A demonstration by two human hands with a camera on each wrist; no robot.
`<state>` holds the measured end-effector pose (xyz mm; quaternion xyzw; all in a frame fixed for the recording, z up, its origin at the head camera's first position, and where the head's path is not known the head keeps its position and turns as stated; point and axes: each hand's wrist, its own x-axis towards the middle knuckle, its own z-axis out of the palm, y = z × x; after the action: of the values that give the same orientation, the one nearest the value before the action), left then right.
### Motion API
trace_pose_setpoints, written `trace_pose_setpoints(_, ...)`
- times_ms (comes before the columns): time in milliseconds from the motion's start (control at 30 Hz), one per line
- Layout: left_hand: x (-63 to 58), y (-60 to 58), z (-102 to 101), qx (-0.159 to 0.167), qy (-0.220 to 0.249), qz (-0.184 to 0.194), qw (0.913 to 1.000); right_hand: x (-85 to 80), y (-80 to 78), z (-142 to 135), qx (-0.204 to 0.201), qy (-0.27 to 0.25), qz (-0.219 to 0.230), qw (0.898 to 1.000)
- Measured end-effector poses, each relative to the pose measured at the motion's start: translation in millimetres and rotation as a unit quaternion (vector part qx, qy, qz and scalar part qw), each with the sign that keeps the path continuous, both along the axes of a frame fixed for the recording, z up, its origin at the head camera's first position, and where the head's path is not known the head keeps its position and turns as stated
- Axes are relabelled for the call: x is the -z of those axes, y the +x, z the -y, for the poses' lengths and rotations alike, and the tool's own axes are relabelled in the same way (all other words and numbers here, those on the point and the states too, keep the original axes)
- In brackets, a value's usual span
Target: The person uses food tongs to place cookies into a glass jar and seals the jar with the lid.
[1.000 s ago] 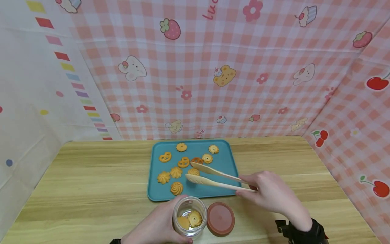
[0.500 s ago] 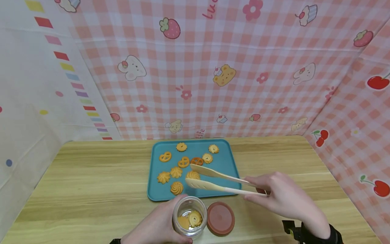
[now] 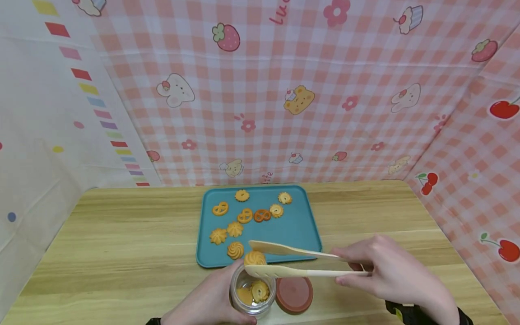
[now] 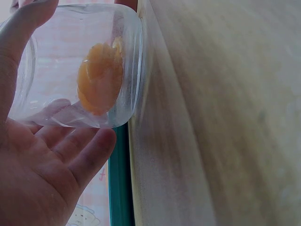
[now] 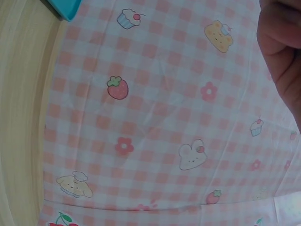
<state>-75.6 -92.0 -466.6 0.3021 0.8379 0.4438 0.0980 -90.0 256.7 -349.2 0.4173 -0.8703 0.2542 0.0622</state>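
Observation:
My right hand (image 3: 378, 271) pinches a pair of pale tongs (image 3: 308, 272) between thumb and fingers. Between the tong tips sits a round swirled cookie (image 3: 255, 258), held over the far rim of a clear jar (image 3: 271, 301). My left hand (image 3: 211, 298) is curled round the jar's left side. At the jar's bottom lie cookies (image 3: 260, 291); the left wrist view shows them through the wall as an orange-yellow clump (image 4: 100, 77). Only part of the right hand (image 5: 284, 52) enters the right wrist view, and the tongs are out of that view.
A teal tray (image 3: 292, 234) behind the jar bears several cookies and pretzels, among them a dark pretzel (image 3: 262, 215). A reddish-brown lid (image 3: 294, 295) lies right of the jar, partly under the tongs in view. Checked cloth (image 3: 260, 113) hangs behind the wooden table (image 3: 134, 234).
The tongs have closed on the swirled cookie and lifted it off the tray, toward me and over the jar. My right hand has moved right and nearer; the left hand and jar stay put.

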Motion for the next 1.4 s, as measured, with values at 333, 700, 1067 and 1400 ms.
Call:
trace_pose_setpoints(333,-1.8,-0.1,1.0,-0.006,-0.009,0.013,0.9999,-2.9,5.8,1.9,-0.027,0.024,0.005,0.999)
trace_pose_setpoints(700,-1.2,-0.3,1.1,-0.008,-0.015,0.006,0.9998,-1.4,5.2,3.4,-0.012,0.04,0.007,0.999)
trace_pose_setpoints(1067,-0.7,-0.4,0.8,0.007,0.016,-0.003,0.9998,-0.8,2.0,3.9,-0.008,0.008,0.004,1.0)
trace_pose_setpoints(1400,1.0,-0.3,1.7,-0.005,-0.007,-0.008,0.9999,2.8,-2.7,6.4,0.044,0.018,-0.008,0.999)
